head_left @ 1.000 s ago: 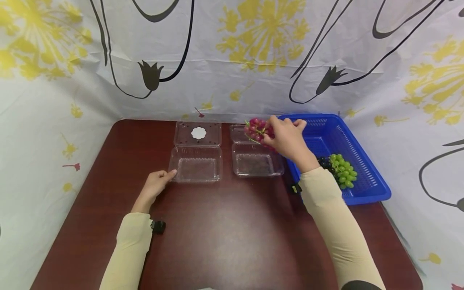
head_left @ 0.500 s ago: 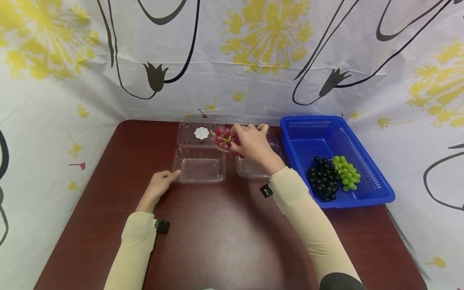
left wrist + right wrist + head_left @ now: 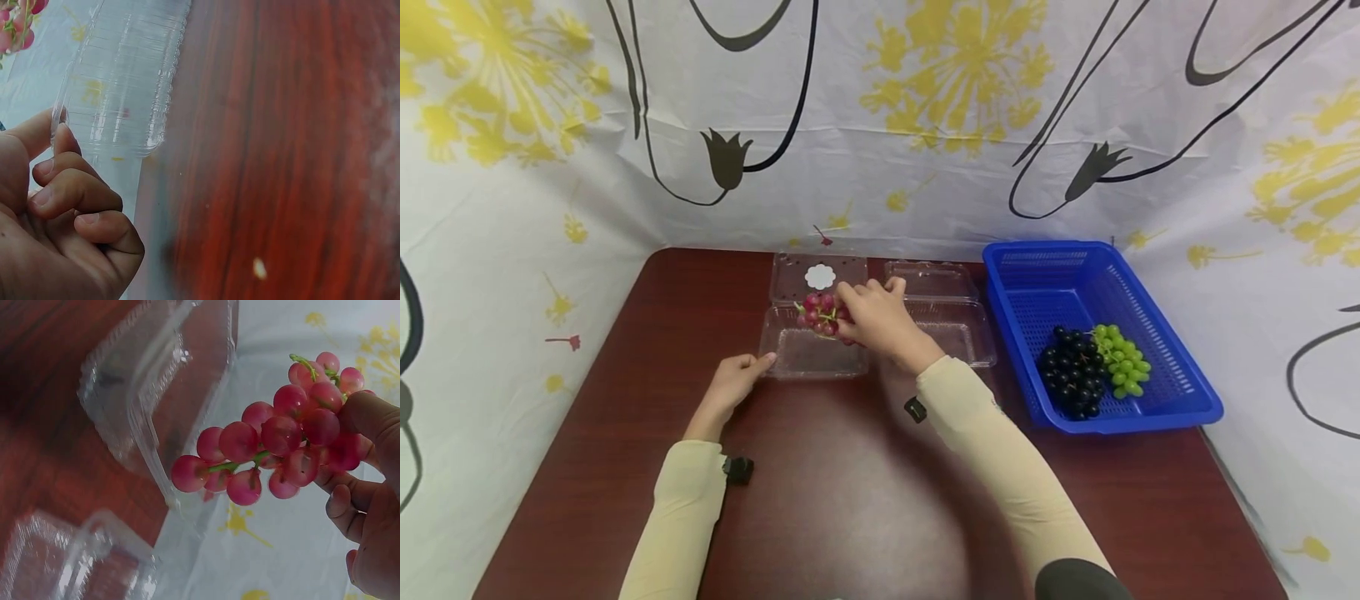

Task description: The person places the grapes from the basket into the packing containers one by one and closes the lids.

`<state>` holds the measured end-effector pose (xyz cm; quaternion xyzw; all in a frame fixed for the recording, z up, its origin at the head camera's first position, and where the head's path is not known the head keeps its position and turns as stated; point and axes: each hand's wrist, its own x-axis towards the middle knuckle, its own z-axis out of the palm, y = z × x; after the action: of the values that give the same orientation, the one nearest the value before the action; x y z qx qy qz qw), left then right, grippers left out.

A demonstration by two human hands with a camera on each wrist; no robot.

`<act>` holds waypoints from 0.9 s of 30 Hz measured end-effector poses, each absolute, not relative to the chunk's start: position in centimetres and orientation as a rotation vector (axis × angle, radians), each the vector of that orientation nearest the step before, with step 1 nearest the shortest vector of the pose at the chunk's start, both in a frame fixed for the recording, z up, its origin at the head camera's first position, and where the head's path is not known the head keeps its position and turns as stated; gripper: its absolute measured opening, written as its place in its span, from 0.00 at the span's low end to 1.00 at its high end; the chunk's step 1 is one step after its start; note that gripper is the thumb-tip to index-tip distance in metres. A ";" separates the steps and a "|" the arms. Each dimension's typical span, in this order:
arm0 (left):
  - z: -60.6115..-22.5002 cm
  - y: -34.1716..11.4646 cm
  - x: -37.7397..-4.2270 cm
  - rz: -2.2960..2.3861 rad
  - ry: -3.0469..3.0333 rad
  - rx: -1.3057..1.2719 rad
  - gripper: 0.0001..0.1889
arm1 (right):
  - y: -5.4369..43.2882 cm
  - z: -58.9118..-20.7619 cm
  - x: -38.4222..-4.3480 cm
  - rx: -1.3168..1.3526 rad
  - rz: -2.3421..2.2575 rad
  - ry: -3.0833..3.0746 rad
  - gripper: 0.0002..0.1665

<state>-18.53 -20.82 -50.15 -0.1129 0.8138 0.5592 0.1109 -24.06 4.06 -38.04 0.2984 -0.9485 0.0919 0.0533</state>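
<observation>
My right hand [image 3: 877,319] holds a bunch of red grapes [image 3: 281,437] between thumb and fingers. In the head view the bunch hangs over the left clear plastic clamshell box [image 3: 805,360], whose lid with a white scalloped label [image 3: 820,277] lies folded back. At that box's near left corner, my left hand [image 3: 735,382] pinches the rim [image 3: 59,106] between thumb and forefinger, its other fingers curled. A second clear clamshell box [image 3: 973,333], also with its lid back, stands to the right, partly hidden behind my right hand.
A blue plastic basket [image 3: 1022,350] stands at the right of the dark red wooden table [image 3: 820,500]. Inside it lie a bunch of black grapes [image 3: 1071,372] and a bunch of green grapes [image 3: 1123,361]. A patterned white cloth [image 3: 940,200] hangs behind the table.
My right hand has carried the red grapes leftward, from beside the basket, past the right box to over the left box. My left hand keeps its hold on the left box's corner.
</observation>
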 end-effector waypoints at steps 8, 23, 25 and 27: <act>-50.1 -20.7 -18.6 1.682 2.368 -0.322 0.26 | 2.4 -39.7 -23.8 0.957 0.269 -2.898 0.12; -50.1 -20.8 -18.2 1.698 2.366 -0.334 0.26 | 1.3 -43.8 -23.9 0.992 0.211 -2.949 0.15; -50.2 -20.8 -18.2 1.696 2.368 -0.331 0.27 | 1.2 -44.0 -23.9 0.995 0.199 -2.947 0.15; -50.2 -20.8 -18.2 1.691 2.370 -0.338 0.27 | 1.0 -44.1 -23.9 1.001 0.187 -2.945 0.14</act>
<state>-18.23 -20.76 -50.15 -0.1147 0.8041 0.5738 0.1048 -23.91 1.02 -44.13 0.3211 -0.9451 0.0599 0.0128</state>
